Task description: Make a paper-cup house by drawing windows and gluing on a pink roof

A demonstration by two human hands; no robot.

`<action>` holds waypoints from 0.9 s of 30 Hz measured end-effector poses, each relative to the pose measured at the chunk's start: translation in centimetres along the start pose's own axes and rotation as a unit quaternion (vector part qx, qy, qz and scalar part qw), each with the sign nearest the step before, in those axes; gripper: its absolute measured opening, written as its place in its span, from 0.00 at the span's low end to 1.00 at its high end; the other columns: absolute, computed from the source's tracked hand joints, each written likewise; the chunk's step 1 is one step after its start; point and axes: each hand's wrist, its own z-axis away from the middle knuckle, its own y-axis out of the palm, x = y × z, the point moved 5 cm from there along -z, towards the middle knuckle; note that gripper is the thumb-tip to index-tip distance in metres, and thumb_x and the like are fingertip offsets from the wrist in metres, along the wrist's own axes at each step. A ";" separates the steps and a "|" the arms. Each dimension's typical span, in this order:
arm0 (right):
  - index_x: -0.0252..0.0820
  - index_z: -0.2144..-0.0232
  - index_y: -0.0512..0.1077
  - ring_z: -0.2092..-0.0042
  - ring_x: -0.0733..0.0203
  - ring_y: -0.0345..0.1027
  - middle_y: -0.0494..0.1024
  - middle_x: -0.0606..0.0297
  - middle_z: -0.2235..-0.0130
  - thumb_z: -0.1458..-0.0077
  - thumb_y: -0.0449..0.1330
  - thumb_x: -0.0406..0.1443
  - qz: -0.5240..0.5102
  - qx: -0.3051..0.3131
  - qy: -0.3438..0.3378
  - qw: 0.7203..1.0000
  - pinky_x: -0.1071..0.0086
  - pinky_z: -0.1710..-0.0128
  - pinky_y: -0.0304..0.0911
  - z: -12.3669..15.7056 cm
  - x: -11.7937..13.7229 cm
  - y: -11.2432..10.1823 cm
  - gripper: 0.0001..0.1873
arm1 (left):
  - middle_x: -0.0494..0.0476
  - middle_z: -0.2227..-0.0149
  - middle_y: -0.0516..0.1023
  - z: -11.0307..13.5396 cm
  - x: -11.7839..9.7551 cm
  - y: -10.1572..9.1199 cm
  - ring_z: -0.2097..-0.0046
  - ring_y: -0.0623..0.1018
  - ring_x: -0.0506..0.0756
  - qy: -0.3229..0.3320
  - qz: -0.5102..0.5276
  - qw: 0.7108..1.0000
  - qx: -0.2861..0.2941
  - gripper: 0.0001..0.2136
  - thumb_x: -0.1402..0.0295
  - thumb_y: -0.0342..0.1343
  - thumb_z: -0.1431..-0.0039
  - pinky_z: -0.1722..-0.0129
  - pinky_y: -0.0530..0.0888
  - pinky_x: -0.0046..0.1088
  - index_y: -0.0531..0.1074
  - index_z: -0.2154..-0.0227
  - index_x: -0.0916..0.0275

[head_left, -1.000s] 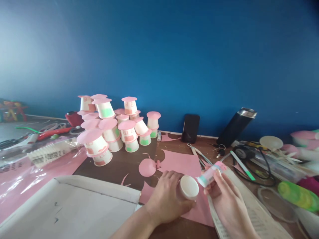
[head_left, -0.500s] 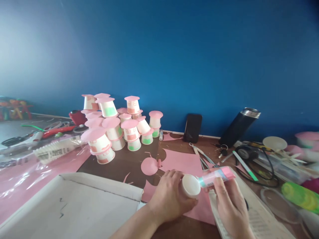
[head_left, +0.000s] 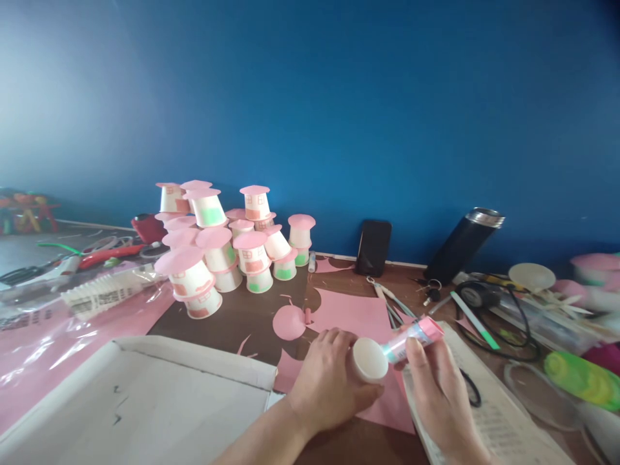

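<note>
My left hand [head_left: 334, 374] is wrapped round a small white paper cup [head_left: 370, 360], whose round end faces up toward me. In my right hand [head_left: 438, 387] is a glue stick [head_left: 411, 339] with a pink base, its tip touching the cup's right rim. Beneath both hands lies a sheet of pink paper [head_left: 349, 310] with pieces cut out. A pink paper circle [head_left: 289, 322] rests to the left of that sheet, beside a small pink cap [head_left: 308, 316].
Paper cups with pink tops [head_left: 252, 255] stand stacked at the back left. A white box lid [head_left: 194, 387] lies front left. Behind are a phone [head_left: 374, 247], a black flask [head_left: 465, 245], compasses [head_left: 382, 294] and keys [head_left: 433, 294]. A book [head_left: 504, 413] lies at right.
My right hand has shifted slightly left and turned the glue stick a little along the cup's rim. My left hand keeps its hold on the cup. The view has moved slightly.
</note>
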 end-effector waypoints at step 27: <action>0.45 0.61 0.68 0.73 0.61 0.71 0.76 0.65 0.71 0.37 0.54 0.43 -0.097 -0.027 -0.021 0.995 0.70 0.71 0.67 1.0 2.5 -0.8 0.09 | 0.64 0.55 0.73 -0.5 0.1 0.1 0.52 0.71 0.68 -0.024 -0.044 0.999 -0.010 0.40 0.50 0.74 0.76 0.53 0.70 0.52 0.69 0.57 0.62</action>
